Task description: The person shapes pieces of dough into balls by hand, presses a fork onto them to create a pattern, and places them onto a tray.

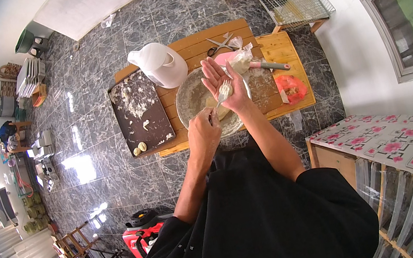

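Observation:
My right hand (229, 94) lies palm up with its fingers stretched out, above a large round bowl (184, 105) dusted with flour. On its palm rests a small pale piece of dough (226, 88). My left hand (204, 134) is closed round the handle of a fork (221, 98), and the fork's tines touch the dough. To the left, a dark baking tray (147, 131) carries scattered white crumbs. Two small ridged dough pieces (139, 148) sit in the tray's near left corner.
A white jug (161, 68) stands behind the bowl on the brown wooden table (191, 43). Scissors (221, 45), a clear plastic bag (243, 59), a pink-and-grey handle (270, 65) and a red plastic bag (293, 89) lie to the right. A flower-patterned cabinet top (385, 139) is at near right.

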`<state>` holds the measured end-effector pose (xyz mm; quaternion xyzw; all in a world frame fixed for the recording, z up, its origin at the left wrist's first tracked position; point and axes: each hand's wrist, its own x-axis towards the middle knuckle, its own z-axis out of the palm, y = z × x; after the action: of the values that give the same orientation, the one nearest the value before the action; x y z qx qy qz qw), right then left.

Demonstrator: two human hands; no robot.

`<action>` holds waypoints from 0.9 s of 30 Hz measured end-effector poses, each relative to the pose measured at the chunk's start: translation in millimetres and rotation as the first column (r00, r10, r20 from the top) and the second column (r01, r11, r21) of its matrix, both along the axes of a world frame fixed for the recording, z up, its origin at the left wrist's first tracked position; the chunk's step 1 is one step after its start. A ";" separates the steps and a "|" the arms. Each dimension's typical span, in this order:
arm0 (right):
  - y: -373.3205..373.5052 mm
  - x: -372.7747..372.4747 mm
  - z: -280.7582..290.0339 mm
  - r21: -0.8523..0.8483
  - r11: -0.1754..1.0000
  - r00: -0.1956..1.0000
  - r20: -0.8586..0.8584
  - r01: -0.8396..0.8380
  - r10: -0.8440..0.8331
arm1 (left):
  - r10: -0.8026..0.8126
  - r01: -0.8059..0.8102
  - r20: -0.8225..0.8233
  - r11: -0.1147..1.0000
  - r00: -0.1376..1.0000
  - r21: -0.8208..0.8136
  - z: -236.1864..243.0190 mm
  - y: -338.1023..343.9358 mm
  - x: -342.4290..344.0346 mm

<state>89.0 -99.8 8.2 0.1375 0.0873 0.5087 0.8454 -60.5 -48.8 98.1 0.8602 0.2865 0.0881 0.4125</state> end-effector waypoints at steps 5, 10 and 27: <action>0.7 -2.1 4.6 -0.058 0.998 1.000 0.016 0.013 -0.012 | -0.002 0.002 0.007 1.000 1.000 0.015 -0.6 -0.1 -0.1; 1.5 -2.4 0.2 -0.040 0.999 1.000 0.017 -0.005 0.005 | -0.009 0.009 -0.014 1.000 1.000 0.025 0.1 -0.4 0.2; 7.2 -10.3 2.4 -0.096 0.995 0.998 0.064 -0.006 0.012 | -0.010 0.013 -0.076 0.999 0.997 0.039 -1.4 0.8 -5.7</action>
<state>78.7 -92.6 10.6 0.0799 0.0849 0.5121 0.8510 -66.3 -48.0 96.7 0.8725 0.2952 0.0584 0.3849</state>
